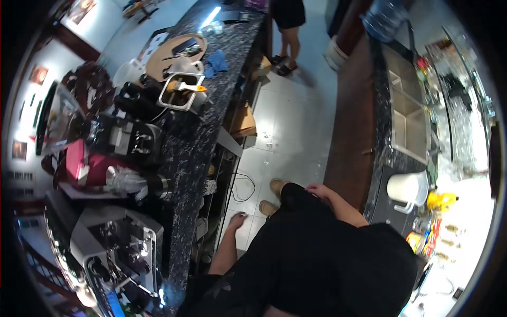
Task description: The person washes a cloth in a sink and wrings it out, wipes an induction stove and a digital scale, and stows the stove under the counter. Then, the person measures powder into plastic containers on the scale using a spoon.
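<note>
My left hand [238, 220] hangs low beside the open shelves under the left counter [193, 137], apart from them. Its fingers are loosely bent, and nothing shows in them. At my right thigh, my right hand [320, 191] rests near the dark clothing with its fingers stretched out; I see no object in it. A looped black cable [244, 187] lies on the tiles ahead of my left hand. My feet in tan shoes [268, 207] stand on the floor between the two counters.
On the left counter stand an espresso machine [119, 238], a coffee grinder [124, 138], a metal container [181, 99] with a brush, a round tray [158, 58] and a blue cloth [216, 64]. To the right are a sink [406, 113] and white pitcher [406, 189]. A person [289, 31] stands ahead.
</note>
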